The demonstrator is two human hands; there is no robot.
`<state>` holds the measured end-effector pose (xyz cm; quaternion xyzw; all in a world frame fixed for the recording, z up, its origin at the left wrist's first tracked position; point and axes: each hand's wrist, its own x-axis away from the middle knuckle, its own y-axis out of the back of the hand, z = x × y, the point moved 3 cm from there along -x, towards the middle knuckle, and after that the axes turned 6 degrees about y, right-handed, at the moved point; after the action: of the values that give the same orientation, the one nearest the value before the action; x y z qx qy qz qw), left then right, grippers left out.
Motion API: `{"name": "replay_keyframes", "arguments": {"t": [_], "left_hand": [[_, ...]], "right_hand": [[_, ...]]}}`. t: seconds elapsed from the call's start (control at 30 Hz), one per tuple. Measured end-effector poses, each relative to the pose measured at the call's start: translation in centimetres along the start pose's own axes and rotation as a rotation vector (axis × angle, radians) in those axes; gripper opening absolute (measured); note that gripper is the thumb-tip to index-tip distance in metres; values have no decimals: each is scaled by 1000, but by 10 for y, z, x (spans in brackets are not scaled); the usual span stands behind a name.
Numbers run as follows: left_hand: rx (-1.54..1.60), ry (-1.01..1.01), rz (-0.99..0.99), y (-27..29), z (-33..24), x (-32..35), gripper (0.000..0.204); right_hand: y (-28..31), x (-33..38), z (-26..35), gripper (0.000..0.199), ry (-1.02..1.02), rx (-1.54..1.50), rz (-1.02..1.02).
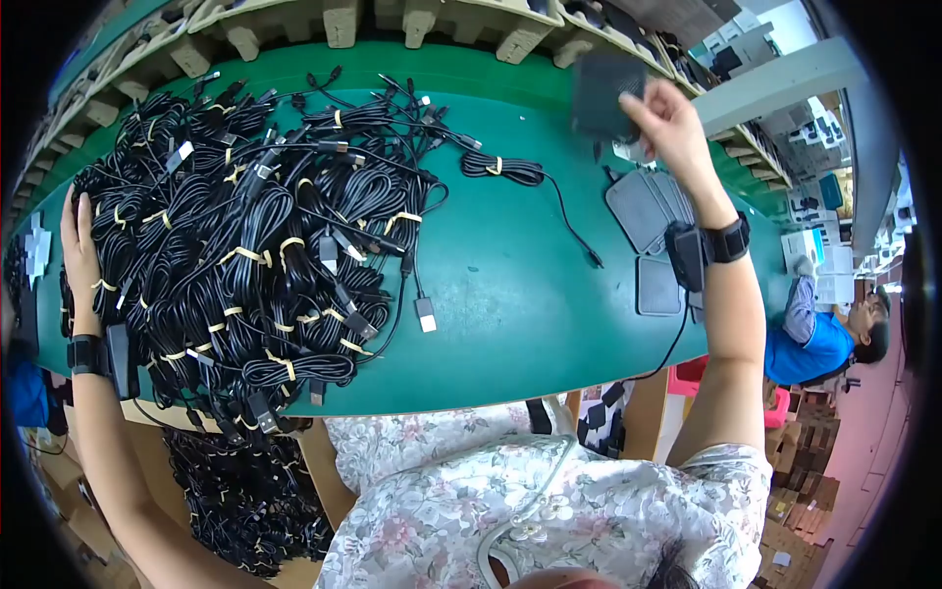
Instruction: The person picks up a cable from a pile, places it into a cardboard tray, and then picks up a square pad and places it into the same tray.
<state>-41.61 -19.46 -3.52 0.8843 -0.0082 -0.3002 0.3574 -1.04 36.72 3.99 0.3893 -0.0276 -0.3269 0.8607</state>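
Observation:
A large heap of black USB cables (255,245), many coiled and tied with pale bands, covers the left of the green worktable. My left hand (82,245) lies against the heap's left side, its visible fingers stretched out and apart; cables hide part of it. At the far right, my right hand (667,123) pinches the edge of a dark flat square piece (603,96), raised over the table and blurred by motion. Flat grey rounded plates (643,214) lie beneath that arm. One banded cable (502,169) sits apart from the heap, its end trailing toward the plates.
Moulded cardboard trays (334,25) line the table's (491,314) far edge. Under the near edge stands an open cardboard box (314,466) with more black cables. A pale metal post (785,83) rises at the right. Beyond it, a person in blue (810,344) works nearby.

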Motion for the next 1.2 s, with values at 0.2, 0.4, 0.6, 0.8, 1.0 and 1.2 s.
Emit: {"name": "replay_keyframes", "arguments": {"t": [0.2, 0.4, 0.6, 0.8, 1.0, 1.2], "left_hand": [[2, 7, 16, -3, -6, -2, 47], [-15, -5, 14, 2, -13, 6, 46], [9, 120, 15, 8, -16, 17, 47], [19, 112, 33, 5, -18, 16, 46], [12, 122, 29, 6, -21, 15, 45], [-1, 125, 18, 10, -17, 20, 43]], "right_hand": [[32, -125, -9, 29, 378, 271, -327], [17, -177, 26, 16, 243, 339, -480], [-11, -205, 47, 15, 407, 489, -479], [-43, -230, 54, 16, 220, 109, -243], [-71, -227, 78, 16, 233, 383, -94], [-83, -219, 105, 19, 209, 573, 52]]}}
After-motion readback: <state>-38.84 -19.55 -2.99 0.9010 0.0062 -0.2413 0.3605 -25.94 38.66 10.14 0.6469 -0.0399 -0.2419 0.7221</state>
